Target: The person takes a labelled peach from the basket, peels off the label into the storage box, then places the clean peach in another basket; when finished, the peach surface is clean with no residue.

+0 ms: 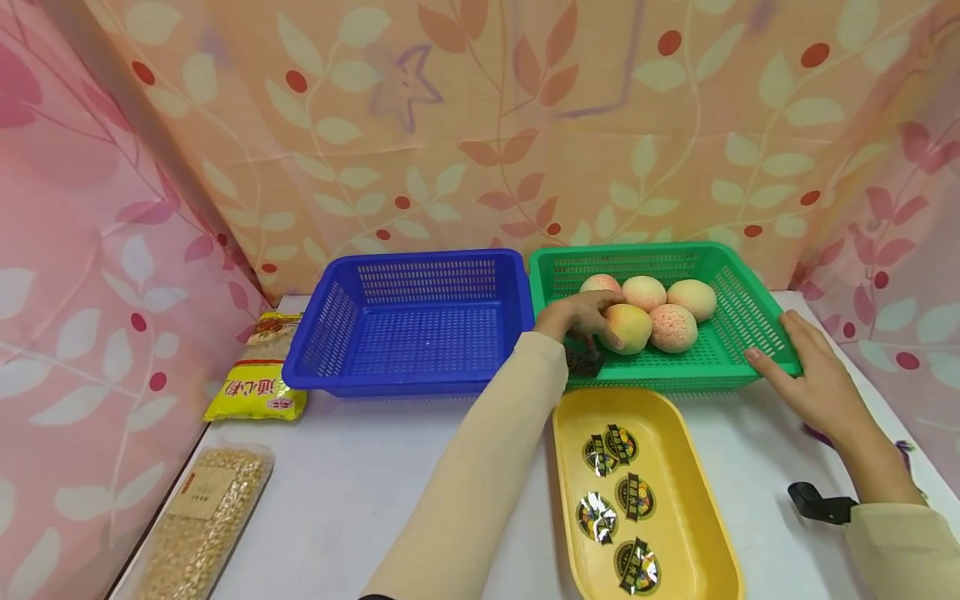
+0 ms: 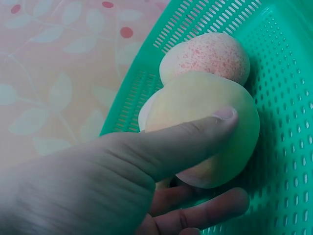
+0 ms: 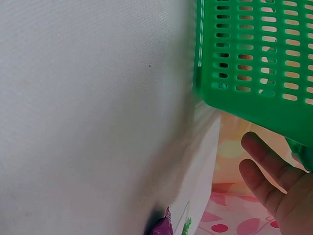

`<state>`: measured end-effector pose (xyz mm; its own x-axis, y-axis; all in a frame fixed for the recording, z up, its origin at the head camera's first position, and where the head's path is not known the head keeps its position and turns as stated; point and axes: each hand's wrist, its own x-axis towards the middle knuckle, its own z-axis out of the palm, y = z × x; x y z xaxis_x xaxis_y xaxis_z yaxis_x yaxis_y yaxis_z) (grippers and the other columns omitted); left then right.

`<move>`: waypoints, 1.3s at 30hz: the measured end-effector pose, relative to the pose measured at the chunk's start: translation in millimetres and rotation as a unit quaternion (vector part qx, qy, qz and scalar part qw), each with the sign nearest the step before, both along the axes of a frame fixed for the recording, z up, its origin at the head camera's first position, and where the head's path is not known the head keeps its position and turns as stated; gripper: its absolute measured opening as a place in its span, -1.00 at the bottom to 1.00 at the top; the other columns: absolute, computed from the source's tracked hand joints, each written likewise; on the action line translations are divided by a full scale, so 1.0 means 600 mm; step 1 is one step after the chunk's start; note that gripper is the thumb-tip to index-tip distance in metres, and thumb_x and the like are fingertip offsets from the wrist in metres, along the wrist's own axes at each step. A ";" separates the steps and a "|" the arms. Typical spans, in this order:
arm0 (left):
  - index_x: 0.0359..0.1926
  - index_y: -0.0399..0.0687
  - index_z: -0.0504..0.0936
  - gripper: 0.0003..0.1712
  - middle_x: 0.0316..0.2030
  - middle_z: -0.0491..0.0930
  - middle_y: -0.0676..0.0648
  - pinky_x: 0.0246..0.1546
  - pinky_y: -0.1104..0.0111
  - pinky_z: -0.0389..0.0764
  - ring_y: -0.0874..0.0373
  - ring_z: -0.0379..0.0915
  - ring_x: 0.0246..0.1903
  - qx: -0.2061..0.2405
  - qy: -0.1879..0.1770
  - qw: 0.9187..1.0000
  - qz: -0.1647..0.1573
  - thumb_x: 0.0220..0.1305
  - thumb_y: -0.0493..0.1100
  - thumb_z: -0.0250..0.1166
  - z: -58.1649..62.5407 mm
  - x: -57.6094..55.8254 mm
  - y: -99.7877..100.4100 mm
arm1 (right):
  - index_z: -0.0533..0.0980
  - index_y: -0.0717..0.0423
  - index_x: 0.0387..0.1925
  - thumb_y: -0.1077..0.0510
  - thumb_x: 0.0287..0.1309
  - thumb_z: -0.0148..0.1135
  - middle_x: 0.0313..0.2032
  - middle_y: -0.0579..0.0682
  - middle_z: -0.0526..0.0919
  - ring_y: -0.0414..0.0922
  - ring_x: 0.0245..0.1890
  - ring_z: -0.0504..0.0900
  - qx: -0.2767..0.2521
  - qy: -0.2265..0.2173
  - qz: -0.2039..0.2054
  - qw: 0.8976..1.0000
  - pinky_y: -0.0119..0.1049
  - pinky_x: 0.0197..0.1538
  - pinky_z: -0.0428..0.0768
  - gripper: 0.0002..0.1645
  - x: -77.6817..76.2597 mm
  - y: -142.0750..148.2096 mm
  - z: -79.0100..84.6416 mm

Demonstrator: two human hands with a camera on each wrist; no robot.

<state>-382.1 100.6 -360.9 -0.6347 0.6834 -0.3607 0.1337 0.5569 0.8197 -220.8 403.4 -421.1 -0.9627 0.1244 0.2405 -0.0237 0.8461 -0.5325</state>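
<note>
My left hand [image 1: 581, 315] reaches into the green basket [image 1: 750, 312] and grips a yellowish peach [image 1: 628, 330]. The left wrist view shows the thumb across the top of this peach [image 2: 210, 95] and the fingers at its lower side. Several pale peaches with red speckles, one of them the nearby peach [image 1: 674, 328], sit close together beside it. At the basket's near right corner is my right hand [image 1: 828, 387], thumb at the rim. In the right wrist view two straight fingers [image 3: 266, 166] stretch outside the basket wall; the thumb is mostly hidden.
A blue basket [image 1: 420, 387] stands left of the green one. In front lies a yellow tray [image 1: 686, 508] with several round fruit stickers [image 1: 637, 567]. At the left are a yellow food packet [image 1: 258, 379] and a clear bag of grains [image 1: 202, 517]. A patterned curtain [image 1: 480, 167] hangs behind.
</note>
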 end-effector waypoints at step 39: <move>0.54 0.44 0.21 -0.06 0.57 0.12 0.12 -0.17 0.23 0.67 0.01 0.72 -0.33 -0.077 0.013 0.997 0.005 0.24 -0.06 0.48 0.006 -0.023 -0.004 | -0.21 0.17 0.62 -0.20 0.40 0.06 0.61 0.33 -0.22 0.44 0.56 -0.17 -0.004 -0.002 0.003 1.000 0.56 0.40 -0.13 0.06 0.000 0.000 0.001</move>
